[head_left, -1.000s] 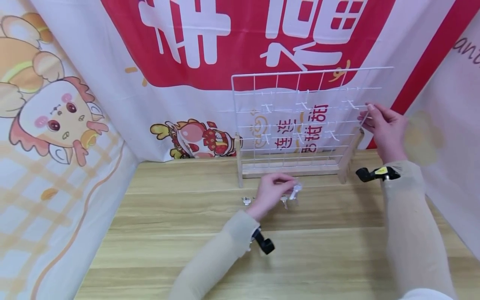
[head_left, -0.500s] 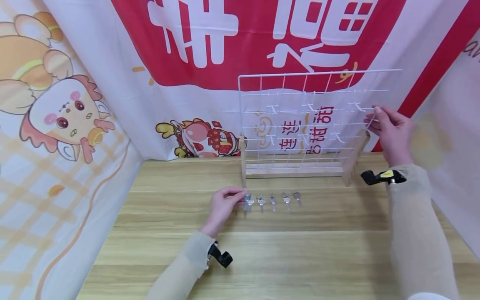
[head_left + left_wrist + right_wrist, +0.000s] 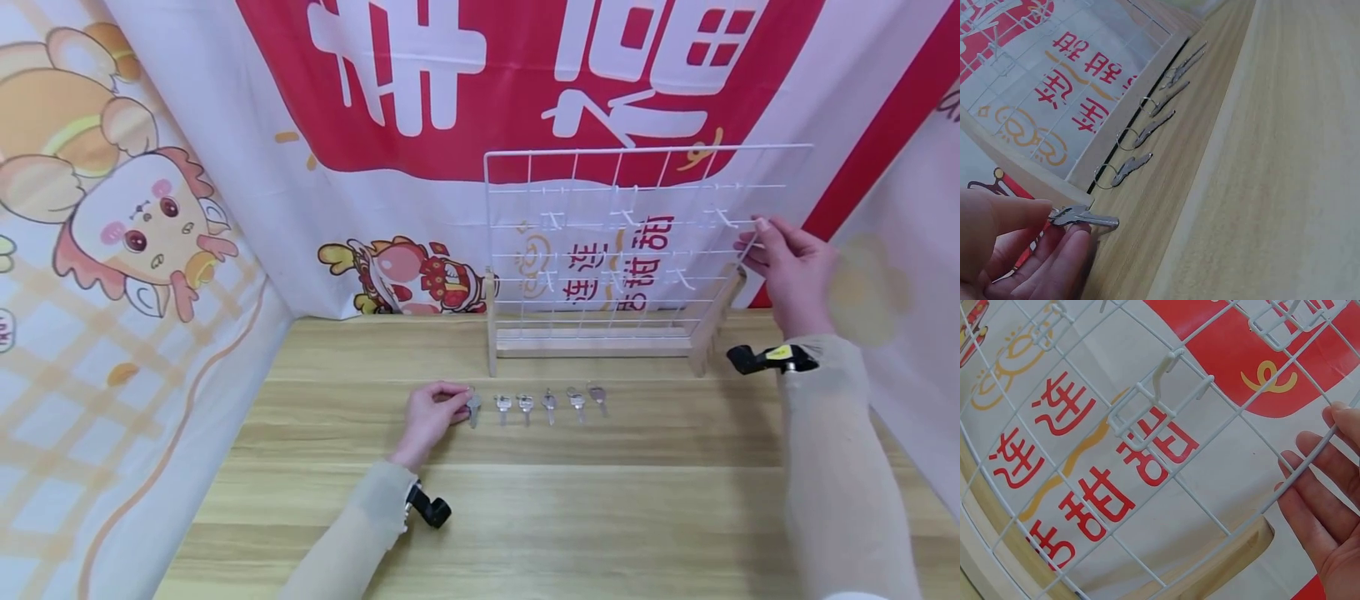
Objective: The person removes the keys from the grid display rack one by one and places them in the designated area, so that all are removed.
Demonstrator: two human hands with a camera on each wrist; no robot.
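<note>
My left hand [image 3: 432,415] pinches a silver key [image 3: 1085,216] by its head end, between thumb and fingers. That key is at the left end of a row of several metal keys [image 3: 526,405] on the wooden table, each with a ring. Behind them stands a white wire grid rack [image 3: 489,208] in a wooden base, with white hooks [image 3: 1147,419] on its mesh. At the rack's right edge my right hand [image 3: 798,271] holds the frame wire, the thumb on one side and the fingers on the other, as the right wrist view shows.
The wooden table [image 3: 570,517] reaches forward to a red and white printed cloth [image 3: 390,187] hanging behind the rack. More printed cloth [image 3: 217,367] borders the left side. The rack's wooden base bar [image 3: 592,346] sits just behind the keys.
My left hand has gone from the right part of the key row to its left end, and the keys there have come into sight. My right hand stays on the rack's edge.
</note>
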